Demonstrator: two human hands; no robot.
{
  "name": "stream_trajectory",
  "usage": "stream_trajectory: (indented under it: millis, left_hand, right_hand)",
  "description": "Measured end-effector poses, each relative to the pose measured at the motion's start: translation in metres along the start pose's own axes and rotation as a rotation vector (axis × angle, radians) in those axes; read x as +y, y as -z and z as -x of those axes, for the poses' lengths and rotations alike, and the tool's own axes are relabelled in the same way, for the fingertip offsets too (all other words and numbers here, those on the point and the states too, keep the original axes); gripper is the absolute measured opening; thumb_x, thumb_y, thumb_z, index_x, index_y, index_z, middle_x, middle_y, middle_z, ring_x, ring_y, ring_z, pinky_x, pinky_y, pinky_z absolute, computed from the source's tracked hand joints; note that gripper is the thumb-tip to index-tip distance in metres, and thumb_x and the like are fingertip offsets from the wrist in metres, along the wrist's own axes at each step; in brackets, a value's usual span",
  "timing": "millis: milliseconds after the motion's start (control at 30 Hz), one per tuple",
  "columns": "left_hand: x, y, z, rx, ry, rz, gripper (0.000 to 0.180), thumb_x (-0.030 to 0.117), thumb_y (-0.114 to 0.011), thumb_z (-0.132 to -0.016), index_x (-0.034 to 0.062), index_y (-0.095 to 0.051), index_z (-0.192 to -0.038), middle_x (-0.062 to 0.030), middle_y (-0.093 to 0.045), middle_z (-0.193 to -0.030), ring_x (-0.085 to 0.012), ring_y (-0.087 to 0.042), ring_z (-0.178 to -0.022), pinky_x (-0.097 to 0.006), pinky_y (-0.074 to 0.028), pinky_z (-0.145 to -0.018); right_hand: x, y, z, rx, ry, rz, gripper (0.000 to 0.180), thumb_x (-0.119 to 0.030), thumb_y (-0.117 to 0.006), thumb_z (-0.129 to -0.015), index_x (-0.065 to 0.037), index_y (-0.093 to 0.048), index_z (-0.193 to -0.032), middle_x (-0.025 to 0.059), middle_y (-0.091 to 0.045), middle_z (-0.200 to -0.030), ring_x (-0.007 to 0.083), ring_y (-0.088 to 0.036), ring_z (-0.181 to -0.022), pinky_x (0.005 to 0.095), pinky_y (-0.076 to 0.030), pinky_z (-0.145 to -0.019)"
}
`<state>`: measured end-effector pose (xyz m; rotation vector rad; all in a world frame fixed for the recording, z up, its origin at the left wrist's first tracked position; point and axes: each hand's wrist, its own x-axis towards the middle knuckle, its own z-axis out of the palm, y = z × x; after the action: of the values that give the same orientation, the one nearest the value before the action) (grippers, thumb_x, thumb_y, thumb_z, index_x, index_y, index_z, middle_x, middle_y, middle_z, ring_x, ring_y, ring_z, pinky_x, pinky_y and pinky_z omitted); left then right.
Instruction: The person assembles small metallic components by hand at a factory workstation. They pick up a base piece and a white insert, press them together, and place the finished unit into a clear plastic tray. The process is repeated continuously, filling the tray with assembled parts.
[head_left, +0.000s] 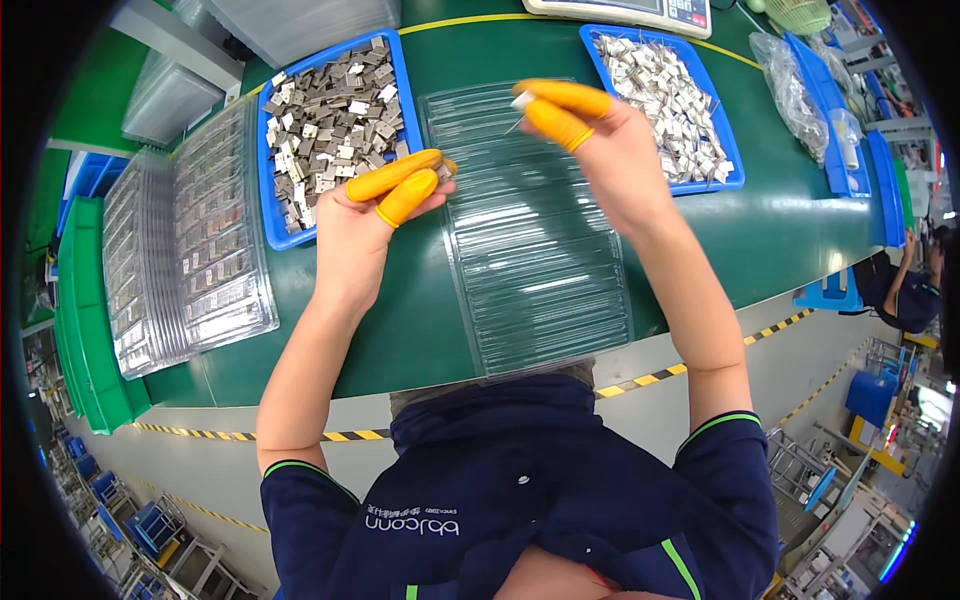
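Note:
My left hand [375, 215], with orange finger cots on thumb and forefinger, hovers at the left edge of a clear ribbed plastic tray [535, 260]. It pinches a small metal part [445, 170] at its fingertips. My right hand [600, 140], also with orange finger cots, is raised over the tray's far end and pinches a small metal part with a thin pin [520, 103]. The tray lies on the green table [770, 230] in front of me, and its slots look empty.
A blue bin of small metal parts [330, 130] sits at left, and a second blue bin [665, 100] at right. Stacked clear trays filled with parts [190, 230] lie far left beside green crates [85, 310]. A scale [640, 10] and a plastic bag [795, 90] are behind. Another person [910, 295] is at right.

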<state>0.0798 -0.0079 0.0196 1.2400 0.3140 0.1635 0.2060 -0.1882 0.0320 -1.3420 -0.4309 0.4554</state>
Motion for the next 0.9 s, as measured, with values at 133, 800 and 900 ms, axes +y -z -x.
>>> stream_trajectory:
  millis: [133, 800, 900]
  left_hand:
    - [-0.011, -0.003, 0.004, 0.099, -0.06, 0.042, 0.03, 0.004, -0.064, -0.083, -0.0051, -0.059, -0.111, -0.015, -0.065, -0.099, -0.0233, -0.065, -0.089, -0.029, -0.054, -0.08]
    - [-0.015, -0.01, 0.018, 0.099, 0.027, 0.143, 0.029, 0.002, -0.066, -0.081, -0.0047, -0.061, -0.109, -0.011, -0.066, -0.101, -0.0163, -0.063, -0.091, -0.028, -0.053, -0.08]
    - [-0.016, -0.009, 0.019, 0.089, 0.001, 0.01, 0.027, 0.002, -0.066, -0.081, -0.0047, -0.063, -0.107, -0.0116, -0.066, -0.1, -0.0158, -0.063, -0.09, -0.027, -0.052, -0.08]
  right_hand:
    - [0.007, -0.013, 0.013, -0.107, -0.141, -0.015, 0.024, -0.007, -0.064, -0.084, 0.001, -0.064, -0.106, 0.0066, -0.066, -0.1, 0.0113, -0.061, -0.09, 0.0246, -0.047, -0.083]
    - [0.023, -0.019, 0.029, -0.083, 0.438, 0.462, 0.02, -0.002, -0.073, -0.07, -0.003, -0.068, -0.09, 0.0081, -0.068, -0.088, 0.0203, -0.066, -0.08, 0.0261, -0.051, -0.072]
    - [0.026, -0.015, 0.027, -0.111, 0.475, 0.499, 0.02, -0.001, -0.073, -0.07, -0.003, -0.068, -0.09, 0.0077, -0.068, -0.087, 0.0206, -0.066, -0.082, 0.0265, -0.051, -0.072]
